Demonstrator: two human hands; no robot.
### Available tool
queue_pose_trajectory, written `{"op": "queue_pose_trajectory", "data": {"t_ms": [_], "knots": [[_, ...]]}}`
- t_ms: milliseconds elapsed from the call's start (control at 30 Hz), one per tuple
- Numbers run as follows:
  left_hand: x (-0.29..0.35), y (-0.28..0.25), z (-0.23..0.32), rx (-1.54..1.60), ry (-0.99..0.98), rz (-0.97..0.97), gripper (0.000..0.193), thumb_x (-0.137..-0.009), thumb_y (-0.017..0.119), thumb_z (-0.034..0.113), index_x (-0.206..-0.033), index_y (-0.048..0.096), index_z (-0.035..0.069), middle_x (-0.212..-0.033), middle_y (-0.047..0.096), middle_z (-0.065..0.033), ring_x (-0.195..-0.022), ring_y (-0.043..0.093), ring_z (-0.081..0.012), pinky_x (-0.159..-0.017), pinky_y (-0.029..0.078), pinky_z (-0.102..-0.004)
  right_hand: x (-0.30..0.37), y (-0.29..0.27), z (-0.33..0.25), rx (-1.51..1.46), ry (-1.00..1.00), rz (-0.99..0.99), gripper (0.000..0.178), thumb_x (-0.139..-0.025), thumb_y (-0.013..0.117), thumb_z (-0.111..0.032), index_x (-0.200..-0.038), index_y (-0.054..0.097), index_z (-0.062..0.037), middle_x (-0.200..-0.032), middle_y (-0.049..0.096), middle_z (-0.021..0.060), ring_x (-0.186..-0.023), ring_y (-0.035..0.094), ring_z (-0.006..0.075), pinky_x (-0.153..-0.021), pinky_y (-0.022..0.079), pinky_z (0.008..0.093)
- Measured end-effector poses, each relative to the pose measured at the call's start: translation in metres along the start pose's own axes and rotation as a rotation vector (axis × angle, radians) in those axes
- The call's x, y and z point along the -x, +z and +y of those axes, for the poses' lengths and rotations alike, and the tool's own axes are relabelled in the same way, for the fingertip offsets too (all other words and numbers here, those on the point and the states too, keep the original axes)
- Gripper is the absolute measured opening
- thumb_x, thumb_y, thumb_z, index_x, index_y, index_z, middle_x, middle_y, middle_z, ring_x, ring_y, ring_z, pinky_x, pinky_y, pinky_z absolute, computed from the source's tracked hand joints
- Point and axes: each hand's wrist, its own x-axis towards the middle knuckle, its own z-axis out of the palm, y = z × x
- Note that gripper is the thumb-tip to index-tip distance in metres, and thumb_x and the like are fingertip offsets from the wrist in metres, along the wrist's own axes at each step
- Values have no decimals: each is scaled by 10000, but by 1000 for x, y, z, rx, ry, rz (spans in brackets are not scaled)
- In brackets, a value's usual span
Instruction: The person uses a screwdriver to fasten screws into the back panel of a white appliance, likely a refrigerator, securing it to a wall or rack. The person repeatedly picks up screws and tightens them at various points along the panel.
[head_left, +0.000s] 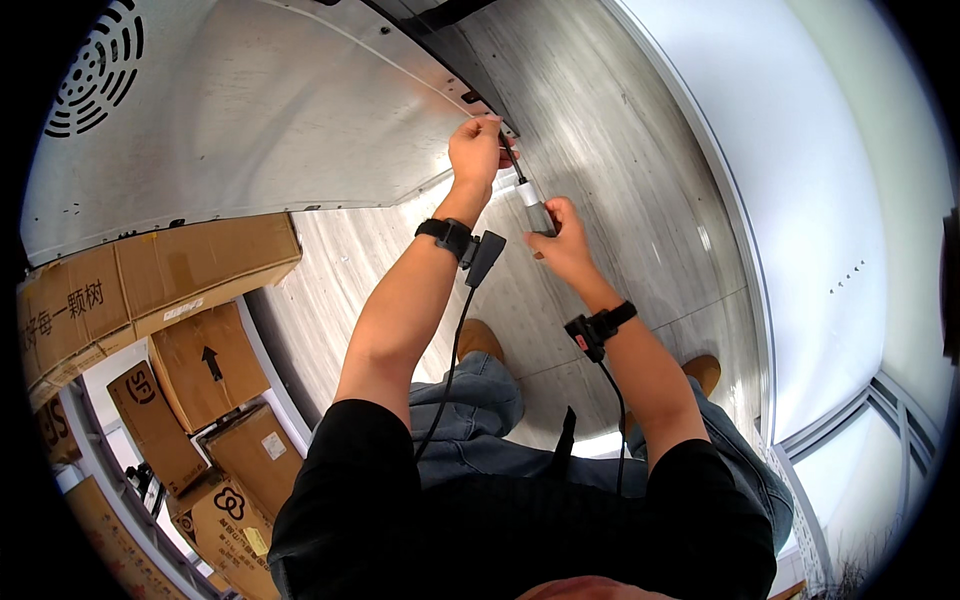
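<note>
My right hand (566,240) is wrapped round the grey and white handle of a screwdriver (534,205). Its thin dark shaft points away from me, up to the lower edge of a large metal panel (300,110). At that edge, my left hand (478,155) is closed, with the fingers curled beside the shaft's far end. Whatever those fingertips pinch is hidden. Both wrists carry a black strap with a small device, and a dark cable runs from each toward my body.
Brown cardboard boxes (205,365) are stacked on a shelf at the lower left, with a long carton (200,262) above them. A glowing white panel (800,200) curves along the right. Grey wood-patterned floor (620,160) lies between, where my shoes stand.
</note>
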Motion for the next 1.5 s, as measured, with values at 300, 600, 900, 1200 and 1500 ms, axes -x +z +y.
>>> {"op": "queue_pose_trajectory", "data": {"t_ms": [300, 600, 900, 1200, 1500], "knots": [[26, 68, -2, 62, -26, -356, 234, -956, 502, 214, -1096, 618, 68, -837, 656, -60, -712, 642, -140, -596, 508, -246, 25, -82, 3, -288, 112, 96, 260, -743, 568, -8, -993, 500, -34, -795, 545, 62, -627, 548, 142, -543, 449, 293], [105, 191, 12, -40, 11, -883, 155, -936, 551, 170, -1027, 620, 66, -927, 655, -46, -824, 609, -127, -701, 502, -264, 133, -183, -13, -492, -105, 304, 236, -701, 545, -51, -933, 507, -53, -736, 551, 54, -542, 511, 139, -491, 408, 280], [169, 297, -3, -261, 358, -1057, 166, -891, 626, 170, -980, 654, 33, -867, 630, -22, -805, 573, -108, -719, 461, -264, 199, -225, 33, -767, -365, 538, 232, -695, 531, -57, -926, 518, -56, -706, 558, 59, -500, 491, 128, -433, 375, 268], [179, 380, -53, -708, 1163, -846, 114, -807, 682, 188, -870, 730, 105, -842, 677, -1, -792, 600, -182, -716, 463, -307, 188, -238, 26, -960, -423, 751, 279, -724, 498, -68, -1000, 525, -47, -730, 550, 72, -510, 492, 138, -448, 389, 265], [169, 389, -60, -809, 1357, -655, 61, -751, 728, 182, -805, 752, 196, -774, 605, 25, -851, 522, -192, -795, 332, -380, 172, -231, 18, -964, -400, 759, 288, -735, 501, -78, -1020, 518, -41, -736, 546, 77, -522, 494, 139, -459, 398, 264]]}}
